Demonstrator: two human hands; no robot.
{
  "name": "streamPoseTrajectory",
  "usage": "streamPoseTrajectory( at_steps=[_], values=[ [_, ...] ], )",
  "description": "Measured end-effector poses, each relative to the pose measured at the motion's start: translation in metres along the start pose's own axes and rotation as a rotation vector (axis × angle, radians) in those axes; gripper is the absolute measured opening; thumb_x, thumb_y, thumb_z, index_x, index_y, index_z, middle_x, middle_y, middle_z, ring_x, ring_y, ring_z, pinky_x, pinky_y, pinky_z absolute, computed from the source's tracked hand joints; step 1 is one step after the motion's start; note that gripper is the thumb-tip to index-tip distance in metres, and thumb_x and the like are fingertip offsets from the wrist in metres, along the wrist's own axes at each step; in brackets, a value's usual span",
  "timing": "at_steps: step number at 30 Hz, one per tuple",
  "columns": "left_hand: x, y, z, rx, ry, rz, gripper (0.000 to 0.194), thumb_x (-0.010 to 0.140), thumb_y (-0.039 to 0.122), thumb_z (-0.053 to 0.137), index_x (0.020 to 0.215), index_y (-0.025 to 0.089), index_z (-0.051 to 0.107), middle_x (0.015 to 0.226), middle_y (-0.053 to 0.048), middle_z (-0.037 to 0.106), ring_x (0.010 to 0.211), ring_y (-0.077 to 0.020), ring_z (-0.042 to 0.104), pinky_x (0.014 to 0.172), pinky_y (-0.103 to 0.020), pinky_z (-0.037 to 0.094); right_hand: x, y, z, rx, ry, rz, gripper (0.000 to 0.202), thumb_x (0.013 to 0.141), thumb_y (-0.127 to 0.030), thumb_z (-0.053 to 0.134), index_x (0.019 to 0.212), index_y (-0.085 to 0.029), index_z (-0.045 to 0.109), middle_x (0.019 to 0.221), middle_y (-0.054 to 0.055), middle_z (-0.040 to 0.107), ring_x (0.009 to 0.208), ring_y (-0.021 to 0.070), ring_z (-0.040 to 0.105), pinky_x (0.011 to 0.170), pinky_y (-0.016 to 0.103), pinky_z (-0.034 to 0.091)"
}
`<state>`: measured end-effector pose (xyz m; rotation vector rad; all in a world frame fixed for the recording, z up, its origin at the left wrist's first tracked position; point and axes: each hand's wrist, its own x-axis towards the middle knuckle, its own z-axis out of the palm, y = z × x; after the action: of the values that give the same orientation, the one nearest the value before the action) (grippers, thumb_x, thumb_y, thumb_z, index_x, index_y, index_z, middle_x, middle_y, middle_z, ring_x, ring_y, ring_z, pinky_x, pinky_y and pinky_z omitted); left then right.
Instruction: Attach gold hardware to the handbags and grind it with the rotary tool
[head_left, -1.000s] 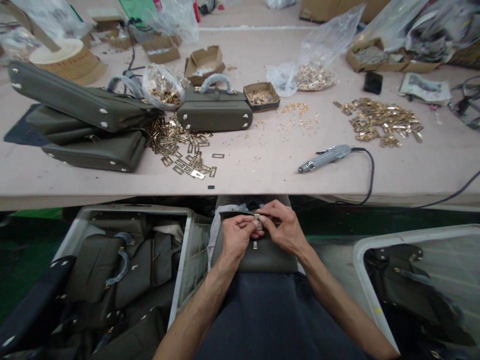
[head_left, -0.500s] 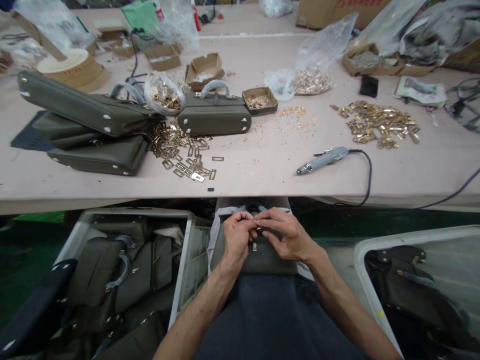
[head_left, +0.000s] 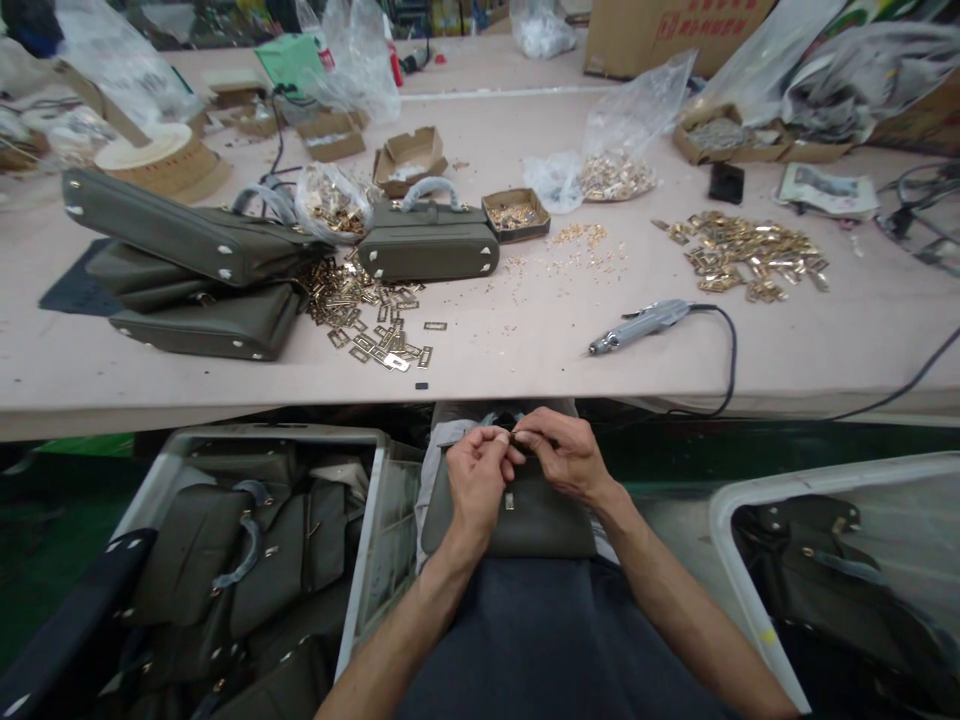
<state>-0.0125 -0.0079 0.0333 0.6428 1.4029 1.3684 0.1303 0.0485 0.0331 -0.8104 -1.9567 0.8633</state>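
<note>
An olive-green handbag (head_left: 465, 510) lies across my lap, a small silvery metal fitting (head_left: 509, 501) on its front. Above that fitting, my left hand (head_left: 478, 475) is closed in a pinch at the bag's upper part. Fingertip to fingertip with it, my right hand (head_left: 566, 455) also pinches. A small dark piece shows between the fingertips; whether it is part of the bag or a loose part I cannot tell. The fingers hide most of it.
On the table (head_left: 480, 360) lie an electric screwdriver (head_left: 641, 325), gold plates (head_left: 750, 250), metal frames (head_left: 375, 320), a box of small parts (head_left: 516, 215), and several handbags (head_left: 210, 250). Crates of bags flank me, a left crate (head_left: 379, 520) and a right crate (head_left: 724, 510).
My right hand's fingers have closed from a looser, spread pose into a tight pinch against the left fingertips. A gold-coloured bit seen under them is now covered. The view has shifted slightly.
</note>
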Motion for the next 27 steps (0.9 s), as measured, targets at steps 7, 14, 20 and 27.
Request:
streamPoseTrajectory(
  at_steps=[7, 14, 20, 27],
  values=[
    [-0.006, -0.013, -0.001, 0.191, -0.093, 0.237, 0.032, 0.093, 0.038, 0.066, 0.118, 0.019, 0.072, 0.094, -0.010, 0.076, 0.057, -0.0155, 0.068, 0.050, -0.024, 0.053, 0.008, -0.002, -0.001, 0.154, 0.000, 0.298, 0.017, 0.096, -0.030, 0.063, 0.087, -0.018, 0.073, 0.077, 0.002, 0.069, 0.065, 0.0147, 0.061, 0.059, 0.025, 0.048],
    [0.010, -0.023, 0.005, -0.002, -0.073, 0.149, 0.036, 0.087, 0.040, 0.074, 0.106, 0.010, 0.075, 0.059, -0.003, 0.069, 0.043, -0.0129, 0.060, 0.046, -0.023, 0.053, 0.002, 0.006, 0.000, 0.328, 0.015, 0.476, 0.020, 0.089, -0.033, 0.070, 0.101, -0.018, 0.076, 0.089, 0.005, 0.074, 0.070, 0.0160, 0.067, 0.064, 0.024, 0.057],
    [0.008, -0.029, 0.013, -0.047, -0.014, 0.176, 0.034, 0.084, 0.035, 0.078, 0.107, 0.011, 0.075, 0.070, -0.007, 0.074, 0.050, -0.0151, 0.064, 0.051, -0.025, 0.057, -0.002, 0.015, 0.003, 0.354, 0.083, 0.548, 0.025, 0.085, -0.033, 0.072, 0.103, -0.016, 0.076, 0.090, 0.007, 0.075, 0.068, 0.0167, 0.069, 0.064, 0.025, 0.059],
    [0.006, -0.033, 0.014, -0.050, -0.056, 0.182, 0.030, 0.086, 0.032, 0.075, 0.107, 0.011, 0.074, 0.074, -0.007, 0.074, 0.043, -0.0101, 0.057, 0.044, -0.021, 0.049, 0.005, 0.016, 0.010, 0.311, 0.097, 0.594, 0.025, 0.082, -0.037, 0.075, 0.091, -0.014, 0.076, 0.077, 0.006, 0.073, 0.063, 0.0158, 0.065, 0.055, 0.023, 0.054]
  ],
)
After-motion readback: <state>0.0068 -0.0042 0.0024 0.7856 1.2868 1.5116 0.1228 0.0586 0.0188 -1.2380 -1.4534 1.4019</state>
